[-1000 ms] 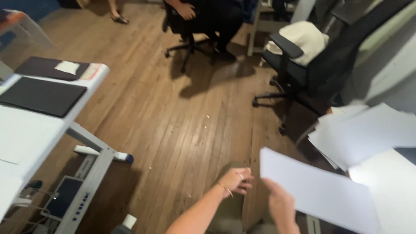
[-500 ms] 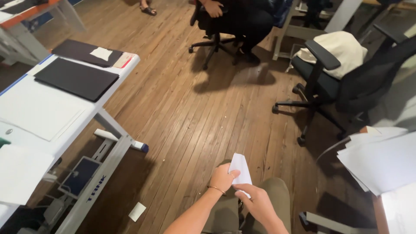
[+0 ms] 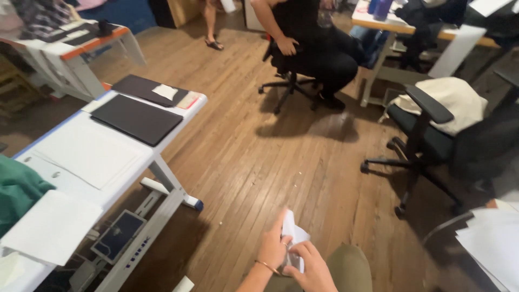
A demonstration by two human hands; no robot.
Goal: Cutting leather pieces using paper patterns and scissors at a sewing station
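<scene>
White folded paper (image 3: 293, 233) sits at six o'clock, pinched between both hands. Left hand (image 3: 273, 247) grips its edge, index finger extended upward; right hand (image 3: 309, 269) curls fingers around the lower part.

White sheet of paper (image 3: 292, 238), folded or crumpled into a small, uneven shape with a pointed upper corner. Held low in the view, above the lap and the wooden floor, well apart from the desk at the left. Pinched between both hands: left hand (image 3: 272, 247) against its left edge, index finger stretched up along the fold; right hand (image 3: 309, 266) below and to the right, fingers curled over its lower part. Upper portion sticking up free, creased, tilted slightly right. Lower portion hidden behind the fingers.
</scene>
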